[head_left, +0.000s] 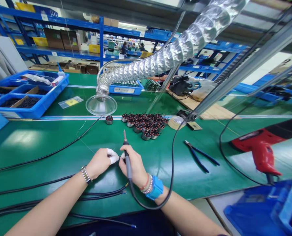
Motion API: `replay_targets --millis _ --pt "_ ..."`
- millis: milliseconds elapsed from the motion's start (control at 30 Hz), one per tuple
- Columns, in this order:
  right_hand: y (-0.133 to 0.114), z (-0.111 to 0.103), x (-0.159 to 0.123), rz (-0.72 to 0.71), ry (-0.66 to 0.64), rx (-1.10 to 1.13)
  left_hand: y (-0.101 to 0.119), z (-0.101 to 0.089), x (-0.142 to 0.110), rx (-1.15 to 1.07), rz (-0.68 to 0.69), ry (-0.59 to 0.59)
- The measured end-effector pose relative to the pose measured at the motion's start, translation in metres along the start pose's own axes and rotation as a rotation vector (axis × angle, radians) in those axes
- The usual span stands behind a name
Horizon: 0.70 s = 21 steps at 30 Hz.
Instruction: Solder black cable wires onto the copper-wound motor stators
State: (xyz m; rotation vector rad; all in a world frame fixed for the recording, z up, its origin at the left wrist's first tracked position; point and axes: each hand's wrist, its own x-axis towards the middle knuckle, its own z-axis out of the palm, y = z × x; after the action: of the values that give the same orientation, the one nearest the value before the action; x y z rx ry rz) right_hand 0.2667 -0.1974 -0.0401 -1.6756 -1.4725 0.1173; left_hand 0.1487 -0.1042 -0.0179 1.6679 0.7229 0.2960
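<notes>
My right hand [136, 167] is closed around a soldering iron [128, 162], its tip pointing up and away from me. My left hand [100, 162], white covers on its thumb and finger, is pinched shut just left of the right fingertips. What lies between the fingertips of both hands is too small to make out. A thin pale wire [85, 144] runs over the mat towards my left hand. Beyond the iron's tip stand several small round motor stators [146, 124] with copper windings. A single stator [109, 120] sits apart, beside a black cable's end.
Black cables [49, 182] cross the green mat at left. Cutting pliers [201, 155], a tape roll [177, 122] and a red power tool [261, 147] lie to the right. A fume extractor hood [101, 105] hangs behind. Blue divided bins [41, 108] stand at left.
</notes>
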Motion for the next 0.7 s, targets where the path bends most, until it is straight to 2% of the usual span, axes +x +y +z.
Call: replay_targets --millis 100,267,367,500,600,700 --pt "0.002 -0.009 0.001 -0.072 -0.038 -0.009 0.000 0.000 0.001 0.001 -0.022 0.004" --pt "0.022 -0.030 0.008 0.011 -0.171 0.145 0.005 -0.001 0.001 0.052 -0.062 0.004" --pt "0.032 -0.028 0.014 0.076 -0.261 0.273 0.005 -0.002 0.001 0.052 -0.060 0.008" --pt "0.033 -0.017 0.021 0.105 -0.259 0.432 0.003 -0.001 0.002 0.046 -0.057 0.001" --pt "0.030 -0.016 0.023 0.063 -0.248 0.416 0.002 -0.001 0.003 0.030 -0.075 -0.003" --pt "0.027 -0.021 0.023 -0.035 -0.253 0.292 0.002 -0.002 0.004 0.008 -0.088 -0.006"
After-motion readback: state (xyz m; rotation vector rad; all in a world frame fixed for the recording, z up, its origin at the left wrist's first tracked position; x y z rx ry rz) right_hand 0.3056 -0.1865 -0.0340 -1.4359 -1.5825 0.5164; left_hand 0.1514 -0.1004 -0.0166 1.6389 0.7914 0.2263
